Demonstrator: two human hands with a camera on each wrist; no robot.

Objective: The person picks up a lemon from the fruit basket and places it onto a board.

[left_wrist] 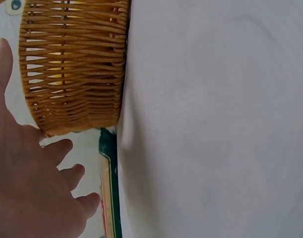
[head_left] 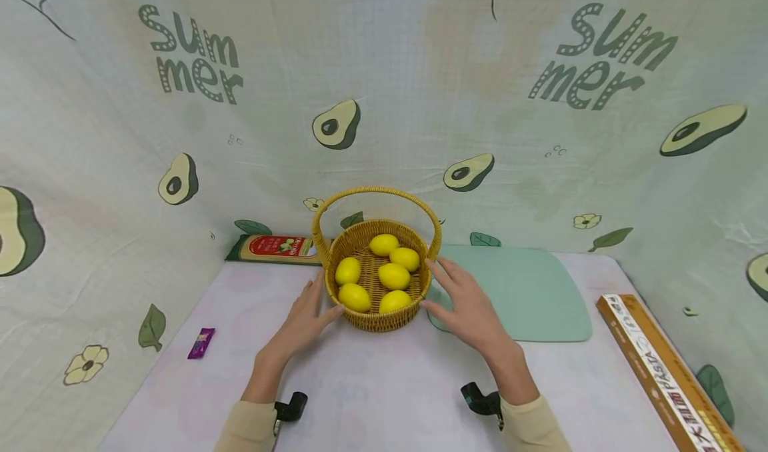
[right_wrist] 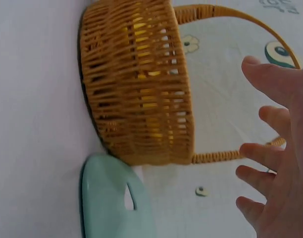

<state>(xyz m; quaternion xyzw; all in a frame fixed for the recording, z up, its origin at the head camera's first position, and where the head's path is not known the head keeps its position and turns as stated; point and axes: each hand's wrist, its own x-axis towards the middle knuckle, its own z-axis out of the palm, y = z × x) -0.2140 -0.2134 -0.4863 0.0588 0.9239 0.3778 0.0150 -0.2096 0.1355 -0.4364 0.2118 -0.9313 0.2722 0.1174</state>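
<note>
A wicker basket [head_left: 378,322] with a tall arched handle stands on the table and holds several yellow lemons [head_left: 394,277]. My left hand [head_left: 305,322] is at the basket's left side, fingers extended, thumb near the front rim. On the opposite side is my right hand [head_left: 468,305], its fingers spread beside the rim. In the left wrist view, the left hand [left_wrist: 37,173] is beside the woven wall [left_wrist: 77,69], its fingers loosely spread. The right wrist view shows the right hand [right_wrist: 275,158] apart from the basket [right_wrist: 141,89], with nothing gripped.
A green cutting board [head_left: 528,299] lies right of the basket, partly behind it. Behind left lies a pasta packet [head_left: 279,249]. A small purple wrapped packet [head_left: 201,343] is on the left, and a long brown box [head_left: 666,379] runs along the right edge. Patterned cloth surrounds the table.
</note>
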